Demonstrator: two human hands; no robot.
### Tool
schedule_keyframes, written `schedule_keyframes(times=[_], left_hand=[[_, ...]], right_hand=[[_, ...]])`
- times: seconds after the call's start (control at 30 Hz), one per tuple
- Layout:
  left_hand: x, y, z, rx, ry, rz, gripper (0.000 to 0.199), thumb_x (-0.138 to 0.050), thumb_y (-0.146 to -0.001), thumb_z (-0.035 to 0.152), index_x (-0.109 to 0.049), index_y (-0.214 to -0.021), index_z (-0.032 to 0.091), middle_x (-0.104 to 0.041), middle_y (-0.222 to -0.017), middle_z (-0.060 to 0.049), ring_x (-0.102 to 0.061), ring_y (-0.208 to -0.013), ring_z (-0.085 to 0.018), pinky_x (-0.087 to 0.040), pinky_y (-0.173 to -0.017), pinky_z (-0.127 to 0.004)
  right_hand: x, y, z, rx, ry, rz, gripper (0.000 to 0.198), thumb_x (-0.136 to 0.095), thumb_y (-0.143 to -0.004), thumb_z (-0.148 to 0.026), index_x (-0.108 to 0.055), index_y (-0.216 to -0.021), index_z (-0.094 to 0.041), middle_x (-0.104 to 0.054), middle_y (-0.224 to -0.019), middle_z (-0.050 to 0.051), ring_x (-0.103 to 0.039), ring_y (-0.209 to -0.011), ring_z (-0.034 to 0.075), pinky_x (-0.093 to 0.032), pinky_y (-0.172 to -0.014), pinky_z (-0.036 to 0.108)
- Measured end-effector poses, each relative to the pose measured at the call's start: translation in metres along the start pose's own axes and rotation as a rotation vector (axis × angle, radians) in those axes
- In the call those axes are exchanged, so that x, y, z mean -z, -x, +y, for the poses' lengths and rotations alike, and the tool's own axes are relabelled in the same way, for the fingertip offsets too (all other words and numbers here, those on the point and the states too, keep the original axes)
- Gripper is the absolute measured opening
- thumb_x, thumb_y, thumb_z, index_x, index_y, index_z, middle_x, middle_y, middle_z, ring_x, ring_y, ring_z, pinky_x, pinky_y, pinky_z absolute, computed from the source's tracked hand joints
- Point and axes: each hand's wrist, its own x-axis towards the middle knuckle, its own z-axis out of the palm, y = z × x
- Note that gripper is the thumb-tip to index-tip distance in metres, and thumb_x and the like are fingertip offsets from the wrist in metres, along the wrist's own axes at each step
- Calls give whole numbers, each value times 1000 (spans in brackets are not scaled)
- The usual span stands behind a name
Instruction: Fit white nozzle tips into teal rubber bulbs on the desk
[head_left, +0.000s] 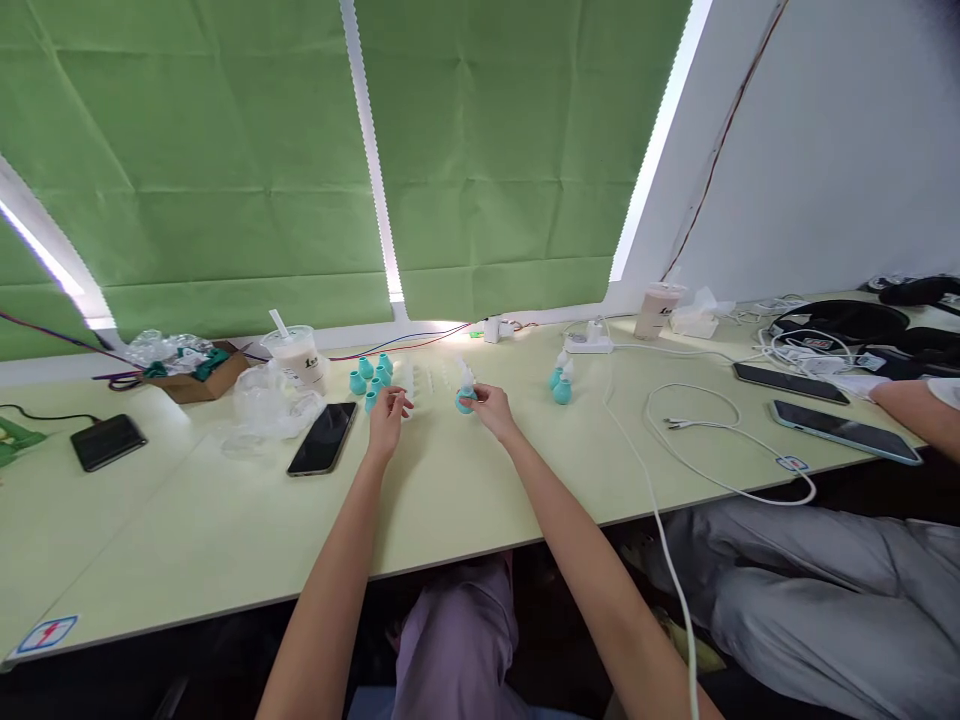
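My right hand grips a small round teal bottle with a white pointed top, upright just above or on the table. To its left, my left hand has its fingers curled in a pinch; whatever they hold, if anything, is too small to make out. Beside that hand stand several open-necked teal bottles in a cluster. Small white and clear parts lie in rows beyond and between my hands. Farther right, a few teal bottles carry white tops.
A black phone, a plastic bag and a drink cup are on the left, near a cardboard box. White cables cross the right side, by a power strip. Another person's arm rests near two phones.
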Motion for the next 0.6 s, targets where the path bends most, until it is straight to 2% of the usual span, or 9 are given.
schedule_keyframes(times=[0.1,0.27,0.43,0.6], left_hand=[[2,0,1,-26,-60,23,24,-42,-84,38,-51,-91,18,-61,-72,-2,-53,-59,-11,-42,-61,-26],[5,1,2,-98,-268,67,21,-41,-83,33,-53,-90,18,-63,-81,-4,-57,-71,-15,-42,-69,-29],[5,2,2,-140,-396,37,19,-40,-82,29,-55,-88,19,-64,-87,-5,-57,-75,-17,-41,-70,-31],[6,5,2,-176,-485,42,16,-40,-82,25,-54,-87,19,-63,-87,-6,-56,-74,-18,-41,-70,-31]], right_hand=[[4,-3,4,31,108,99,27,-64,-64,-42,-65,-70,-16,-62,-64,0,-58,-65,16,-47,-64,28],[12,-5,2,98,103,145,28,-65,-62,-37,-65,-82,-16,-65,-76,1,-58,-71,14,-46,-68,26],[18,-4,3,80,236,219,22,-56,-70,-37,-63,-71,-16,-62,-65,0,-55,-63,14,-43,-61,25],[23,-13,12,58,315,303,25,-59,-70,-36,-63,-87,-19,-67,-87,3,-58,-81,17,-43,-75,27]])
